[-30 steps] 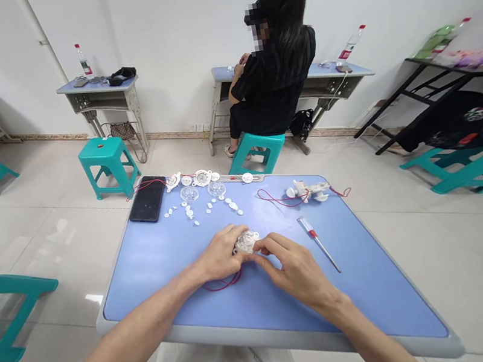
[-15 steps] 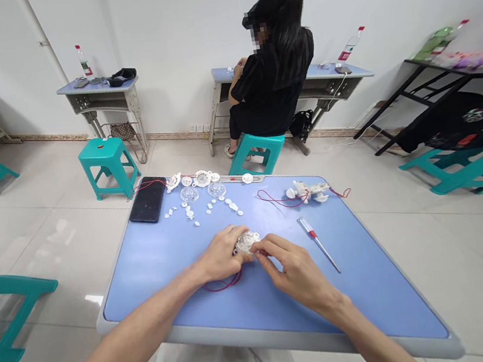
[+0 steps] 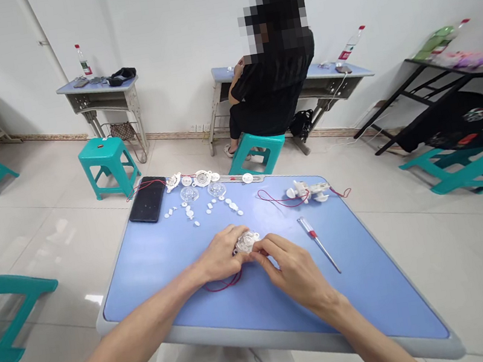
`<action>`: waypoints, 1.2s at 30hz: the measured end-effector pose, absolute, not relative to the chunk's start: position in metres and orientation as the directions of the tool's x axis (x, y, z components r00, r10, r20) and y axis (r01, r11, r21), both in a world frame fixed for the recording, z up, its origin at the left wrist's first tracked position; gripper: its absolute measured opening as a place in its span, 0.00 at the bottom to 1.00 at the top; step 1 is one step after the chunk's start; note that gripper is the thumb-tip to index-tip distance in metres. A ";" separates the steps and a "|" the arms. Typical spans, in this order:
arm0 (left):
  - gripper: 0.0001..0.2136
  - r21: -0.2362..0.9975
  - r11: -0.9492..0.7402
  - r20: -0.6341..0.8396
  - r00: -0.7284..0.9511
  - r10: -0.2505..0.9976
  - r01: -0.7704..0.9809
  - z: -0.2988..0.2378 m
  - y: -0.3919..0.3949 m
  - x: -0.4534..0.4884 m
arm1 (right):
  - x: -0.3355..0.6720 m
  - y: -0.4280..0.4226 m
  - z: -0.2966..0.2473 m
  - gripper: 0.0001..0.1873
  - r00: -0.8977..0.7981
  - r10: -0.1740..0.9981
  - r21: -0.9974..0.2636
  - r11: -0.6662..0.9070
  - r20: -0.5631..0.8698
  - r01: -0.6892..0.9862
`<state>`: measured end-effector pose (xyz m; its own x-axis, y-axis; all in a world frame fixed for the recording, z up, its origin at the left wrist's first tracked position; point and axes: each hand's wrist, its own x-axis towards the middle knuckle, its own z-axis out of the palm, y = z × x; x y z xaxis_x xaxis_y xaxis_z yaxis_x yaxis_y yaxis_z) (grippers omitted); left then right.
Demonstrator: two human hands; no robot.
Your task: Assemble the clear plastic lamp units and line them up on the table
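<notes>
Together, hands [image 3: 222, 255] around plastic housing [image 3: 247, 242]

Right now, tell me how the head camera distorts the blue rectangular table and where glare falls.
Head view: wide-angle stretching splays the blue rectangular table into a trapezoid; glare forms a bright patch on the glossy floor tiles; the white plastic part between the left hand and right hand is too small for fine detail.

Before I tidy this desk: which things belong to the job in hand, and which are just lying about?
Belonging to the job: white plastic assembly, left hand, right hand, red wire, clear domes, small white pieces, red-handled screwdriver.
Just lying about: black smartphone, teal stool, water bottle.
</notes>
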<state>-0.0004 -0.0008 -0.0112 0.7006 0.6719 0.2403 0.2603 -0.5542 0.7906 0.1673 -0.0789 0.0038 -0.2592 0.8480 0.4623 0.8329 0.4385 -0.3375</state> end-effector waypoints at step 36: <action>0.17 0.790 -0.552 0.236 0.697 0.678 0.269 -0.009 -0.001 -0.001 | 0.167 -0.078 0.004 0.08 -0.279 0.836 -0.274 0.440 0.473 0.856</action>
